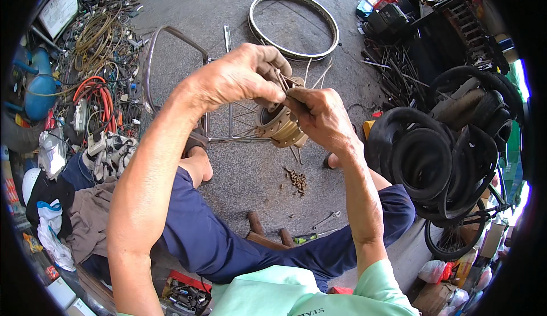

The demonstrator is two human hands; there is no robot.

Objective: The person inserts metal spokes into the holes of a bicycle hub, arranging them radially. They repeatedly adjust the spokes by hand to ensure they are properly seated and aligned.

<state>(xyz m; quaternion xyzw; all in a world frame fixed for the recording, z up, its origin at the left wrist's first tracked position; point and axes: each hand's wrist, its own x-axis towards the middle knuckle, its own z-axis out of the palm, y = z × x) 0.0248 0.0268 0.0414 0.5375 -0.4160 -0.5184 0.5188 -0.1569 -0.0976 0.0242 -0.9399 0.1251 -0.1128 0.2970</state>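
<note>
A gold-coloured wheel hub (283, 129) with holes round its flanges is in front of me, just below my hands. Thin metal spokes (244, 118) stick out from it to the left, and others rise behind my right hand. Over the hub's top, my left hand (242, 77) is closed in a pinch on thin spokes. Close against its fingertips, my right hand (326, 117) is also pinched at the spokes. The fingers partly hide the hub's upper end. On the ground below the hub lies a small pile of brownish spoke nipples (297, 182).
A bare wheel rim (335, 31) lies on the floor ahead. Bent metal tubing (149, 71) stands at left, beside tangled cables (94, 37). Black tyres (419, 156) are heaped at right. A wrench (326, 220) and a green-handled screwdriver (305, 238) lie near my legs.
</note>
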